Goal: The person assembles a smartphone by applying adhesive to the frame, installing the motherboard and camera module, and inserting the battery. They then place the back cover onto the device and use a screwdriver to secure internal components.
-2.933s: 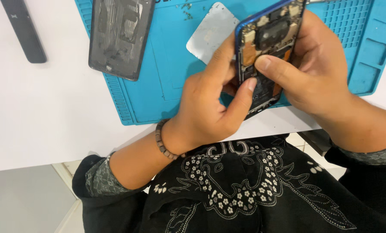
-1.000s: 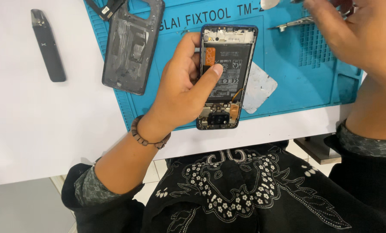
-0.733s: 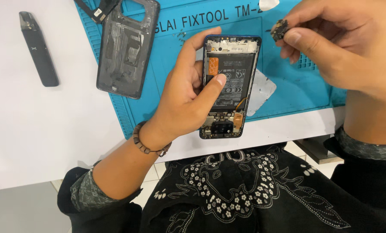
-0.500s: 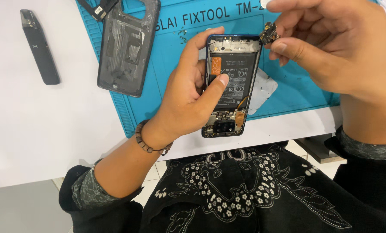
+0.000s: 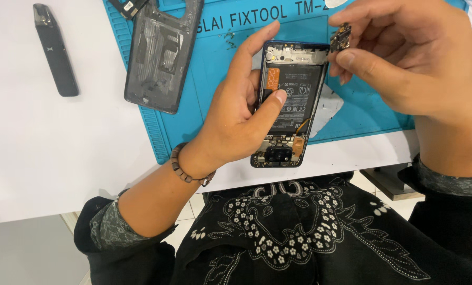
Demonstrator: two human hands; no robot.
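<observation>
Far left: a slim black stick-shaped device (image 5: 55, 50) lay on the white surface (image 5: 45, 158).
Mat: a grey plastic phone back cover (image 5: 163, 53) rested on the blue silicone repair mat (image 5: 215, 68).
Left hand (image 5: 236, 124): gripped the opened blue-framed phone (image 5: 291, 105), thumb across its black battery.
Right hand (image 5: 405, 58): pinched a small dark circuit board (image 5: 341, 38) just beside the phone's top corner.

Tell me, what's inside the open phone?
Inside the open phone held by the left hand: a black battery, an orange patch and small boards at the bottom. The thumb covers part of the battery.
</observation>
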